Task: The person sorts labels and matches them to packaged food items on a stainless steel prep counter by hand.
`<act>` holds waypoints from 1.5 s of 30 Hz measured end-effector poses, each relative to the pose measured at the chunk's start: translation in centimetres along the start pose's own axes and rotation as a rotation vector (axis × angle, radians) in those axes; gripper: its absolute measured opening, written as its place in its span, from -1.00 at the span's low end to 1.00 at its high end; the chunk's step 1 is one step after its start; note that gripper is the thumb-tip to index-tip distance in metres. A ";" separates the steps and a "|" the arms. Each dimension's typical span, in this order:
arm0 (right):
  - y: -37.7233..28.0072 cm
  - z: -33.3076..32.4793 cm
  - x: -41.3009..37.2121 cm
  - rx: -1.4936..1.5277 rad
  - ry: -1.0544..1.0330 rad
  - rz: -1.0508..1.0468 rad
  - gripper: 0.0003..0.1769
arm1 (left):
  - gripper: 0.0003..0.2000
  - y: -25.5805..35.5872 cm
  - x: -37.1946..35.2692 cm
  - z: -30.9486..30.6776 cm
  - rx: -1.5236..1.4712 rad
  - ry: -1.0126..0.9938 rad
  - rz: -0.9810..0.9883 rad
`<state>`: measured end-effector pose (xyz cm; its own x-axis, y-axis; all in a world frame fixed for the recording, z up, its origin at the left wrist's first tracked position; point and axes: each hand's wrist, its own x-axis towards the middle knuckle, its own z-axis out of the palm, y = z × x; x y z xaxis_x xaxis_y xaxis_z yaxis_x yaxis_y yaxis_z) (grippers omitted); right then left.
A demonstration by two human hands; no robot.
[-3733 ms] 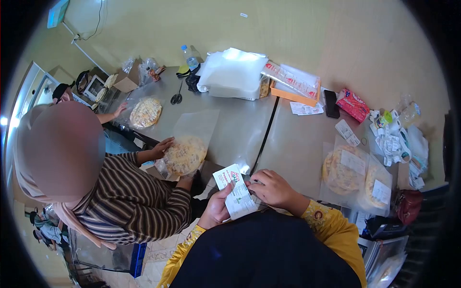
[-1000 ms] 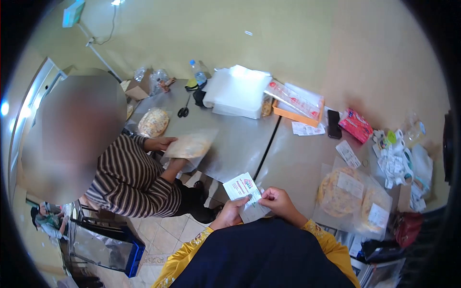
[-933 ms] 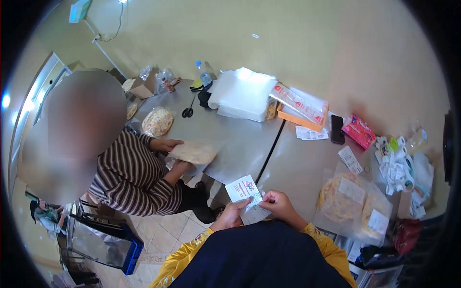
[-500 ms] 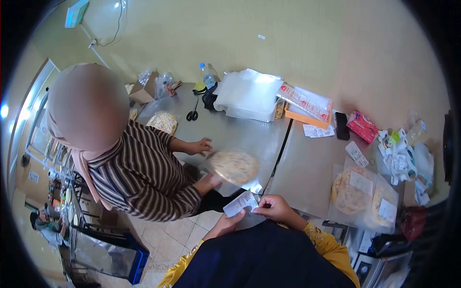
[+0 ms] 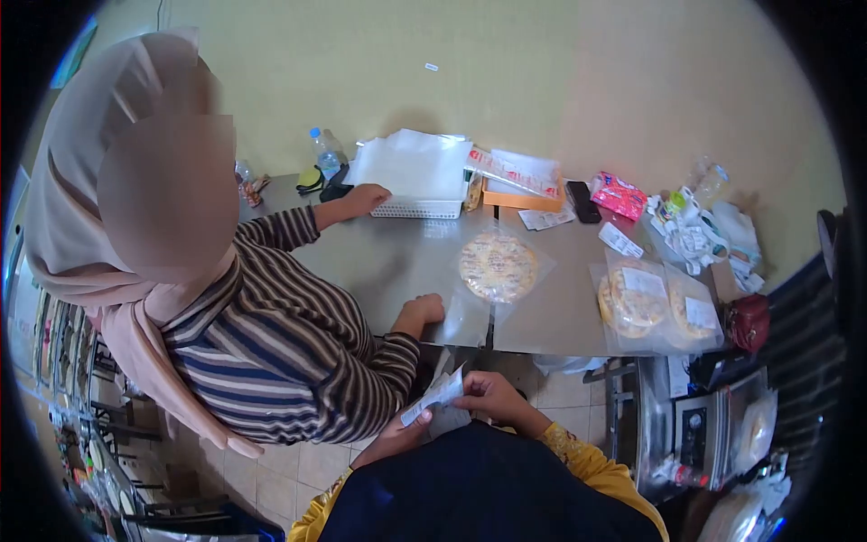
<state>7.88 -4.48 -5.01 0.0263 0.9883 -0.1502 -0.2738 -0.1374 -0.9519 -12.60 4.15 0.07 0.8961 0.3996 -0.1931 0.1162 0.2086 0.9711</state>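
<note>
My left hand [image 5: 404,434] holds a small stack of printed labels [image 5: 435,397] from below, in front of my dark garment. My right hand [image 5: 488,396] pinches the upper right edge of the same labels. Beyond them a round pizza in clear wrap [image 5: 498,266] lies on the metal table [image 5: 542,316], across the dark gap. At the left stands a co-worker [image 5: 271,343] in a striped top. One of the co-worker's hands [image 5: 368,199] touches the white basket of plastic sheets [image 5: 417,209]; the other [image 5: 428,309] rests at the table's near edge.
Wrapped pizzas with labels [image 5: 637,298] lie at the right of the table. Behind them are a phone [image 5: 583,202], a pink packet [image 5: 619,196], an orange box [image 5: 524,200] and crumpled plastic [image 5: 695,237]. A water bottle [image 5: 325,152] stands at the back left.
The co-worker has put the wrapped pizza on the table and moved a hand to the basket. The view has shifted right. My hands still hold the labels, now tilted more steeply.
</note>
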 end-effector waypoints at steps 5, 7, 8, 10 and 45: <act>3.3 -1.8 -0.1 0.560 0.339 0.112 -0.86 | -0.52 0.5 0.0 -1.4 0.205 -0.198 0.096; 5.7 -3.3 1.2 0.650 0.457 0.151 -0.84 | -0.53 0.9 -0.2 -1.7 0.199 -0.228 0.088; 7.5 -4.5 2.2 0.603 0.499 0.187 -0.83 | -0.53 1.0 -0.2 -1.9 0.195 -0.242 0.085; 9.3 -6.0 3.6 0.559 0.508 0.297 -0.83 | -0.53 0.8 -0.4 -2.2 0.159 -0.197 0.058; 3.1 -25.8 5.3 0.753 0.721 0.161 -0.84 | -0.49 3.6 12.7 7.9 -0.111 0.425 -0.205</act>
<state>31.99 -1.32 -15.63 0.4342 0.6547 -0.6187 -0.8447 0.0574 -0.5321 2.59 2.89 2.22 0.6021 0.6648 -0.4421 0.2050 0.4065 0.8904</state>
